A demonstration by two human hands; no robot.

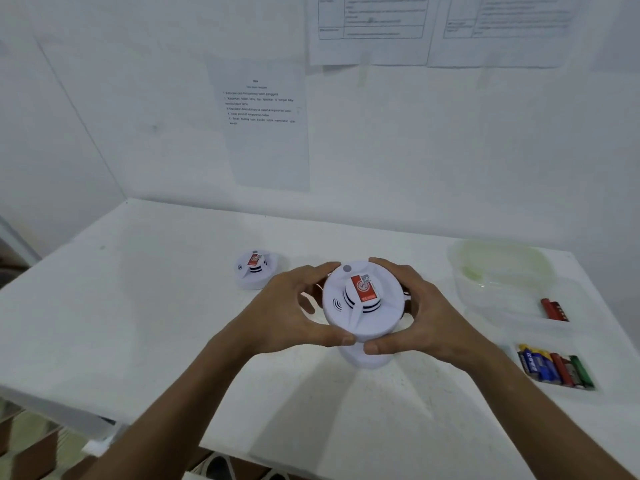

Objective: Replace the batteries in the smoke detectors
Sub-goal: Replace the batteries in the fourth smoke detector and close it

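Note:
A round white smoke detector (360, 318) with a red label on its raised centre is held above the white table (156, 306). My left hand (291, 313) grips its left rim, thumb at the near edge. My right hand (419, 313) grips its right rim the same way. A second white smoke detector (255, 269) with the same red label lies on the table behind and to the left. Several batteries (556, 367), blue, red and green, lie in a clear tray at the right. Red batteries (554, 309) lie in another clear container beyond it.
A clear plastic tub with a pale lid (498, 268) stands at the back right. Printed sheets (266, 126) hang on the white wall behind the table. The table's left edge drops off to a floor with brown boxes (31, 445).

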